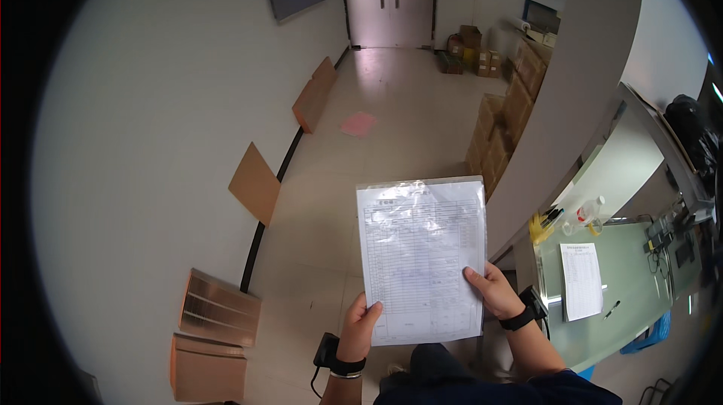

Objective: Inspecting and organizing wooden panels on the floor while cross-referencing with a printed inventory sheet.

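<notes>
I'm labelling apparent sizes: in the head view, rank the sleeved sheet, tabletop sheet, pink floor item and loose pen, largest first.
1. Sleeved sheet
2. Tabletop sheet
3. Pink floor item
4. Loose pen
Apparent size only: nearness to the camera enlarges the first.

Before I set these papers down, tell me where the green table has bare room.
Bare: the table between the printed sheet and black devices, and the near strip below the pen. Crowded: the far edge, with clear bottle and black pens.
</notes>
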The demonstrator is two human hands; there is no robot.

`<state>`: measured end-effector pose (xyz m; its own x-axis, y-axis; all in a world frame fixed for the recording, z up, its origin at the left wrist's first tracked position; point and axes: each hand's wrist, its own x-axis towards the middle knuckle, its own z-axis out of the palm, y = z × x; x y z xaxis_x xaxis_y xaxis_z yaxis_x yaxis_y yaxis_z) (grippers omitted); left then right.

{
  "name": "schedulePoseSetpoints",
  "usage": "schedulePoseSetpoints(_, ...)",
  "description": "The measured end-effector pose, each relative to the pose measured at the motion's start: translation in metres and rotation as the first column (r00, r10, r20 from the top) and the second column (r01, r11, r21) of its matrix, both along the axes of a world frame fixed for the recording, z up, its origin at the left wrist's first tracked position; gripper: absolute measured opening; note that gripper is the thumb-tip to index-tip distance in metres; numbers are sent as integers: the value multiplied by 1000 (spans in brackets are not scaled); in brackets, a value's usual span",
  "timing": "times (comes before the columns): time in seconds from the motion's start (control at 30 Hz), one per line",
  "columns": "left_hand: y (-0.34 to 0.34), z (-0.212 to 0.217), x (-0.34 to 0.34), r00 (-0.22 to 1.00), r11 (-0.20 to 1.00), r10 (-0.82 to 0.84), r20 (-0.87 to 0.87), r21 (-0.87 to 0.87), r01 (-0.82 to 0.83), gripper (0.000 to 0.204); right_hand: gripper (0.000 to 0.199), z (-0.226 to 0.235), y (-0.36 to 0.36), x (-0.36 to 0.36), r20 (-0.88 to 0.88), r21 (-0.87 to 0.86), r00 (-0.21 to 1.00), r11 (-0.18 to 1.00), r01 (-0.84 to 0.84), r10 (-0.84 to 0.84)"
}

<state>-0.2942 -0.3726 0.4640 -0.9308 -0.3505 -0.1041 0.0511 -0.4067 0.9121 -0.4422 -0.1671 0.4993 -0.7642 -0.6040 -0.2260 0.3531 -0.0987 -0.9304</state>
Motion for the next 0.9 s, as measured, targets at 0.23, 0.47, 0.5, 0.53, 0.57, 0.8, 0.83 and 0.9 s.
schedulePoseSetpoints(0.23, -28, 2, -103, 992, 991, 126, 10, -35, -126, 26, 33, -3, -23, -108, -35, -54, 999, 998, -42, 40)
schedulePoseSetpoints(0.47, -62, 18, -232, 978, 978, 195, -68, -64, -199, 30, 35, 16, -53, -249, -116, 72, 984, 990, -124, 131)
schedulePoseSetpoints(0.5, -66, 18, -244, 980, 978, 192, -59, -71, -196, 31, 35, 17, -58, -267, -113, 73, 982, 987, -141, 148)
schedulePoseSetpoints(0.53, -72, 18, -256, 976, 974, 210, -55, -69, -214, 31, 35, 17, -63, -286, -136, 58, 977, 986, -157, 164)
schedulePoseSetpoints(0.57, -79, 19, -268, 976, 975, 214, -43, -52, -217, 31, 35, 17, -71, -302, -159, 44, 971, 984, -175, 180)
schedulePoseSetpoints(0.8, -134, -5, -356, 957, 955, 289, -35, 82, -285, 31, 36, 1, -146, -412, -173, 98, 942, 956, -275, 288)
schedulePoseSetpoints(0.83, -147, -12, -368, 953, 951, 299, -39, 92, -295, 31, 36, -5, -156, -428, -176, 108, 938, 953, -284, 300)
schedulePoseSetpoints(0.9, -173, -27, -396, 966, 960, 259, 22, 105, -260, 30, 37, -18, -175, -461, -164, 98, 944, 957, -272, 285)
